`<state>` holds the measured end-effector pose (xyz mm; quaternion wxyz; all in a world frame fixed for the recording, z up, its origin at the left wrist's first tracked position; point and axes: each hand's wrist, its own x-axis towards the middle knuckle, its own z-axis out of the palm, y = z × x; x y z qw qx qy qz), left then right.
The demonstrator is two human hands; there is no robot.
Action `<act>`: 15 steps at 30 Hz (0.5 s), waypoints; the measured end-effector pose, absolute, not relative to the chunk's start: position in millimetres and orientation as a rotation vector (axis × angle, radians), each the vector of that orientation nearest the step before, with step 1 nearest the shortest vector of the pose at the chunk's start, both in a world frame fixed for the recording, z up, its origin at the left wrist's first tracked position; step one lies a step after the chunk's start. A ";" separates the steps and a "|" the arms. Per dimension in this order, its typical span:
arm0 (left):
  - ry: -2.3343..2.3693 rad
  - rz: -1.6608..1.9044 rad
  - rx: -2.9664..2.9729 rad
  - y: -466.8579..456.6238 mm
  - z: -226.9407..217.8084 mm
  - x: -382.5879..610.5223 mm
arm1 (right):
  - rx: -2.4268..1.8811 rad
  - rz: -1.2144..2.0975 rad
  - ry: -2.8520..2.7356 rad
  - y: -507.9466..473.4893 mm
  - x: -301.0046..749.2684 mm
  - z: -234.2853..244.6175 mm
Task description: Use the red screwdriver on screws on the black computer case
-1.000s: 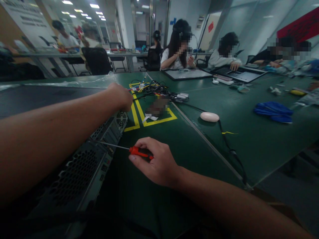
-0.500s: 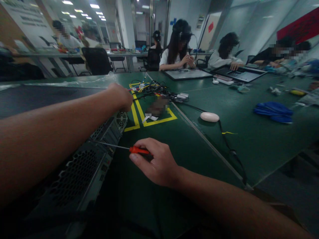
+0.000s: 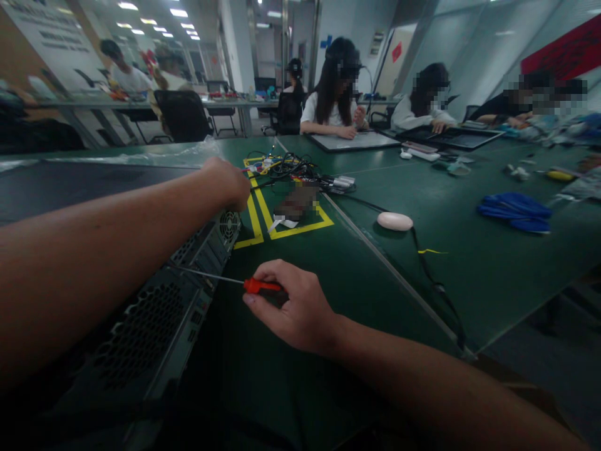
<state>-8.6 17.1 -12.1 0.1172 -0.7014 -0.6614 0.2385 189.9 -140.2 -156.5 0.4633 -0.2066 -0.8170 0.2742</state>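
A computer case lies at the left, its rear panel with vent holes and ports turned toward my right side. My right hand is closed around the handle of a red and black screwdriver. The thin shaft points left across the rear panel, and its tip meets the panel beside my left forearm. Reaching over the case, my left hand rests at its far rear corner. The fingers of that hand are turned away and hidden, so their grip does not show.
Beyond the case lie a tangle of cables and a dark object inside yellow tape. A pale oval mouse-like object, a black cord and blue cloth are on the green table. People sit across it.
My right hand and the screwdriver have shifted only very slightly; my left hand stays where it was. Across the table, one person's hand has lowered to the panel in front of them.
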 end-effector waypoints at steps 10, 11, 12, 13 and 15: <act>-1.896 0.683 -2.078 23.1 -14.7 -15.7 | -0.582 0.707 -2.043 -141.1 192.0 -156.9; -1.901 0.720 -2.059 21.1 -13.6 -13.8 | -0.581 0.709 -2.045 -141.0 192.1 -157.2; -1.901 0.736 -2.049 18.8 -12.3 -11.7 | -0.574 0.706 -2.045 -140.8 192.0 -157.5; -1.904 0.737 -2.049 16.7 -11.2 -9.8 | -0.565 0.703 -2.045 -140.4 191.9 -157.7; -1.923 0.687 -2.077 14.2 -10.0 -7.7 | -0.542 0.694 -2.035 -139.7 191.5 -158.0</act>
